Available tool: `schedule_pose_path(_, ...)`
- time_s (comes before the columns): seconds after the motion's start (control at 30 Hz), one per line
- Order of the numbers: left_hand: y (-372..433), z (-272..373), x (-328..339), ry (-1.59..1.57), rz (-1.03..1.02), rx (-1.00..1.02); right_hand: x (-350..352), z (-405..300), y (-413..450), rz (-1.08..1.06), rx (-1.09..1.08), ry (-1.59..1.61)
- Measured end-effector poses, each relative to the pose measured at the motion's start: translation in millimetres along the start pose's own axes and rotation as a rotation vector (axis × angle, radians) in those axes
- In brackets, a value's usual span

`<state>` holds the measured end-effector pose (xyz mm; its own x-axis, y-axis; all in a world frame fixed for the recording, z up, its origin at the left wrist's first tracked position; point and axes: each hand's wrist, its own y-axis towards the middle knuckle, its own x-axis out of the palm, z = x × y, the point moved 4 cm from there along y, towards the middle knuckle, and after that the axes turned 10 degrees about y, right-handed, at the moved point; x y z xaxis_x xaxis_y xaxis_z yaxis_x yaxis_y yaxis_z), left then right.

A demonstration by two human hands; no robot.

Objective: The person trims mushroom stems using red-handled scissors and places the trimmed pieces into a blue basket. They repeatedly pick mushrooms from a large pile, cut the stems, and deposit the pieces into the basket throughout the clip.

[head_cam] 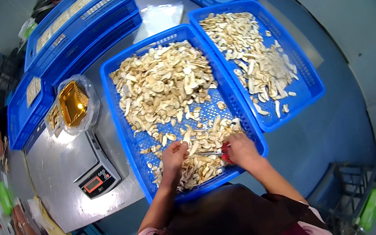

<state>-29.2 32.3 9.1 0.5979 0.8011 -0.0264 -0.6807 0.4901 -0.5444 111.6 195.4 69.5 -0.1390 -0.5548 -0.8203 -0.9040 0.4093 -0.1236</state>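
Observation:
Before me stands a blue perforated plastic crate [121, 136] with a large heap of sliced mushrooms [162, 80] at its far end. A smaller pile of mushroom slices [201, 171] lies at the near end, under my hands. My left hand [175, 157] pinches a pale mushroom slice [187, 135] between thumb and fingers. In my right hand [242, 149] are red-handled scissors [225, 153], their metal blades pointing left toward my left hand. Whether the blades are apart is too small to tell.
A second blue crate [307, 96] of mushroom slices adjoins on the right. To the left are a digital scale [97, 171], gold trays [72, 104] in a plastic bag and stacked blue crates [81, 26]. Clear plastic bags [159, 18] lie behind. Two people work at the far left.

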Motion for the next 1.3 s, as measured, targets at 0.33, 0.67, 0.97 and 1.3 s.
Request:
schedule_pose_path(0.33, -8, -19, -27, -0.256, 0.057, -0.078, -2, 28, 18, -0.666, 0.049, -0.018)
schedule_pose_path(0.67, -19, -13, -31, -0.429, 0.003, -0.054, 9, -14, 18, -0.666, 0.124, 0.343)
schedule_pose_path(0.97, -26, -12, -22, -0.137, -0.09, -0.006, 26, -27, 20, -0.644, 0.143, 0.305)
schedule_pose_path(1.3, -6, -33, -42, -0.142, 0.072, -0.044, 36, -11, 0, -0.128, 0.332, 0.37)
